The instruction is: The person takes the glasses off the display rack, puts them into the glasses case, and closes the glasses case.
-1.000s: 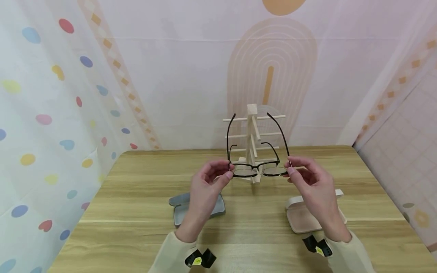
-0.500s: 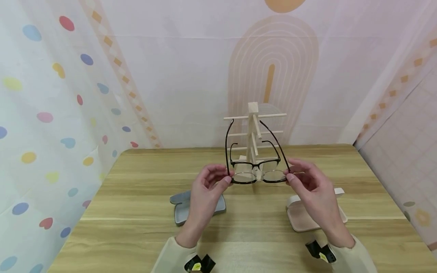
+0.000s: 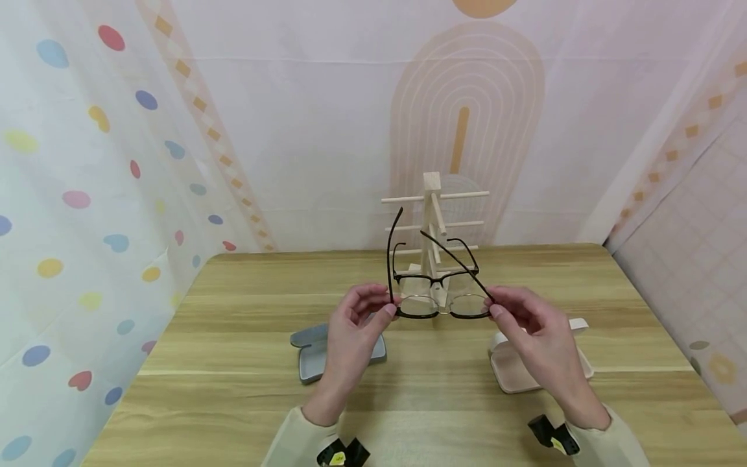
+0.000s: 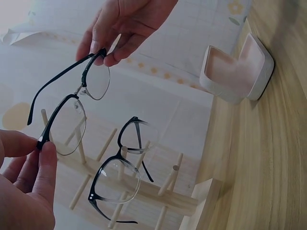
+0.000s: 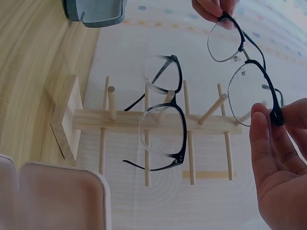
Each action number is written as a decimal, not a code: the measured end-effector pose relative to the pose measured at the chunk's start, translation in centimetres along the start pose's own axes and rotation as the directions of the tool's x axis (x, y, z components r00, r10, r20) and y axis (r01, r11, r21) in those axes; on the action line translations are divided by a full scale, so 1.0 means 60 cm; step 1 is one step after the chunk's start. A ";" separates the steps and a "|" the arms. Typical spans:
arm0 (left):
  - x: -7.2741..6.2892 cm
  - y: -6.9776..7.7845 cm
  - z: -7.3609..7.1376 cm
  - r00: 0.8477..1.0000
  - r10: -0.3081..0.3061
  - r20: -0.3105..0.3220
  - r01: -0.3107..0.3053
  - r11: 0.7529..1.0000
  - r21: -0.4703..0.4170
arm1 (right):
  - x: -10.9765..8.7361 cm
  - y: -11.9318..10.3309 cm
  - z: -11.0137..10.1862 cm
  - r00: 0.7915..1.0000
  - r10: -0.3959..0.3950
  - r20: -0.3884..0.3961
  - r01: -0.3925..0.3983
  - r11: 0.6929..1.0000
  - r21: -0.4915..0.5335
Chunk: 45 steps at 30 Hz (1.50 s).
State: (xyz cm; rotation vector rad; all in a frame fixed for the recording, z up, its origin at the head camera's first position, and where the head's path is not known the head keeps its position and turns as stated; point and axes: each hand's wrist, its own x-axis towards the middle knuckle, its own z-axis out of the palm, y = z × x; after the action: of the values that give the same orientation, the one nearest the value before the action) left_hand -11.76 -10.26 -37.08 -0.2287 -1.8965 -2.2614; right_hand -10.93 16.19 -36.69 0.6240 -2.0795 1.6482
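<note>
Black half-rim eyeglasses (image 3: 417, 316) are held level between both hands, in front of a wooden display stand (image 3: 432, 185). My left hand (image 3: 354, 337) pinches the hinge corner on the left, thumb in front. At the opposite hinge corner, my right hand (image 3: 539, 337) pinches with thumb and fingers. The left temple arm points up and back, while the right one slants inward across the lenses' far side. A second pair of black-browed glasses (image 4: 118, 156) hangs on a lower peg of the stand, behind the held pair and apart from it.
An open grey glasses case (image 3: 313, 360) lies on the wooden table (image 3: 233, 389), partly behind the left hand. To the right sits an open white case (image 3: 513, 373) with a pinkish lining, partly covered by the right hand. A patterned curtain (image 3: 321, 130) hangs behind the table.
The held eyeglasses have come down slightly, away from the hung pair. Their right temple arm has swung inward to the left. Both hands keep their pinch.
</note>
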 end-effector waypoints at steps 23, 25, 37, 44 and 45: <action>-0.005 -0.003 -0.003 1.000 0.015 -0.006 -0.015 0.999 0.044 | -0.011 0.011 0.002 0.998 -0.054 0.025 0.056 0.997 -0.055; -0.005 -0.003 -0.004 1.000 0.014 -0.005 -0.014 0.999 0.048 | -0.011 0.012 0.003 0.998 -0.061 0.024 0.062 0.996 -0.058; -0.005 -0.006 -0.005 1.000 0.013 -0.006 -0.012 0.999 0.045 | -0.011 0.015 0.007 0.996 -0.080 0.025 0.082 0.993 -0.089; -0.005 -0.008 -0.006 1.000 0.020 -0.009 -0.019 0.999 0.040 | -0.011 0.016 0.009 0.996 -0.082 0.028 0.085 0.991 -0.099; -0.005 -0.008 -0.006 1.000 0.022 -0.008 -0.022 0.999 0.039 | -0.010 0.016 0.009 0.996 -0.084 0.027 0.086 0.991 -0.100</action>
State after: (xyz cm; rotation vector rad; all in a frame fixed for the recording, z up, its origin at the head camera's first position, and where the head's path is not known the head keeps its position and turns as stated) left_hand -11.57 -10.53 -37.66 -0.2333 -1.9225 -2.2058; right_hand -10.98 15.90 -37.91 0.6907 -2.1076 1.4860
